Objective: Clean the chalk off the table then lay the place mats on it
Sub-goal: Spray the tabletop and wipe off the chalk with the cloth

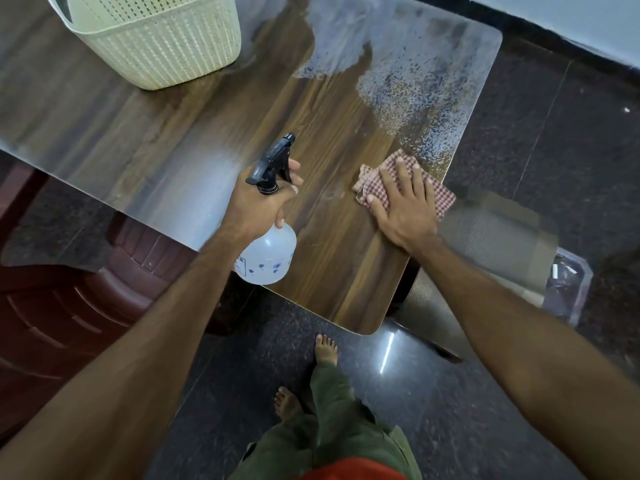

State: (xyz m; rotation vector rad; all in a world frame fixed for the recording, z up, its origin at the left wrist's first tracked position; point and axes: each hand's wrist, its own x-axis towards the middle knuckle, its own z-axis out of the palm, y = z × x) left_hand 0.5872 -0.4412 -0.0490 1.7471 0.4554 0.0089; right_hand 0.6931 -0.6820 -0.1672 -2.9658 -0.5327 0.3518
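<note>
Chalk residue [408, 88]: a pale, speckled film over the far right part of your wooden tabletop [194, 133], reaching its right edge; the nearer wood shows bare grain. Checked cloth [440, 197]: red and white, folded, lying flat at the tabletop's right edge just below the chalk, one corner overhanging. Your right hand [403, 202]: palm down on the cloth, fingers [403, 174] straight and spread, pressing it to the surface. Spray bottle [268, 258]: translucent body with small blue prints, black trigger head, held above the tabletop's near edge. Your left hand [258, 206]: fingers curled round the bottle's neck, forefinger at the trigger. Place mats [498, 233]: greyish woven sheets, on something low beside the tabletop's right edge, over the dark floor [519, 393]. Cream woven basket [156, 39]: standing at the tabletop's far left.
</note>
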